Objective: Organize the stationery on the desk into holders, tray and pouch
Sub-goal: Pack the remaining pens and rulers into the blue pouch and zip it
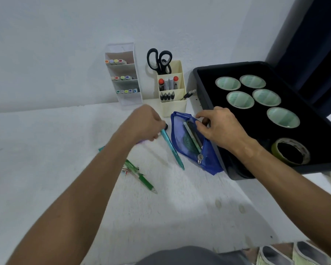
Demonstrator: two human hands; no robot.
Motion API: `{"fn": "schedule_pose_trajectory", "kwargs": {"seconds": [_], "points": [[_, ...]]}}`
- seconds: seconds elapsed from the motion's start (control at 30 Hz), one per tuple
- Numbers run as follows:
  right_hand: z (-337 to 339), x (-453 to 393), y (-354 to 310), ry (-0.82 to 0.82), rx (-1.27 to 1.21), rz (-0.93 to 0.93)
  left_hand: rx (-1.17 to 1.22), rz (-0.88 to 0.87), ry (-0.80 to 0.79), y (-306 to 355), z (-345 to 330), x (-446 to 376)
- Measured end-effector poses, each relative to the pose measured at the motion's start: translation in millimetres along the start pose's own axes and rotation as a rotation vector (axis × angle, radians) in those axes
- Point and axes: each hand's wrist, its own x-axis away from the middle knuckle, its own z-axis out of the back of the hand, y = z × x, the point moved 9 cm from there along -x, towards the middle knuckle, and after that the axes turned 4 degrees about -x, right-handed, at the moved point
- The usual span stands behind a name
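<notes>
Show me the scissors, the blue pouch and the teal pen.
scissors [159, 61], head view, on the black handles.
blue pouch [180, 144], head view, on its left side panel.
teal pen [171, 148], head view, mid-barrel.

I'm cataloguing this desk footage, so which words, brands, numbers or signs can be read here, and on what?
None can be read.
Markers in the cream holder: dark print on the barrels, too small and blurred.
Highlighters in the clear tiered holder: colour caps only, no legible text.
Teal pen in the left hand: no visible marking.
Blue pouch, held by the right hand: no label visible.
</notes>
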Motion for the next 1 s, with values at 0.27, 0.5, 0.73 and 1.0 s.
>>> {"fn": "schedule_pose_trajectory", "kwargs": {"seconds": [0.27, 0.5, 0.73, 1.0], "points": [[0, -2, 5, 0.007, 0.007, -0.027, 0.194, -0.093, 0.301, 28, 22, -25], [2, -1, 5, 0.003, 0.011, -0.040, 0.055, -0.034, 0.148, 24, -39, -48], [1, -1, 7, 0.024, 0.016, -0.044, 0.074, -0.015, 0.167, 26, -55, -55], [-3, -2, 10, 0.001, 0.021, -0.045, 0.050, 0.000, 0.222, 2, -38, -52]]}}
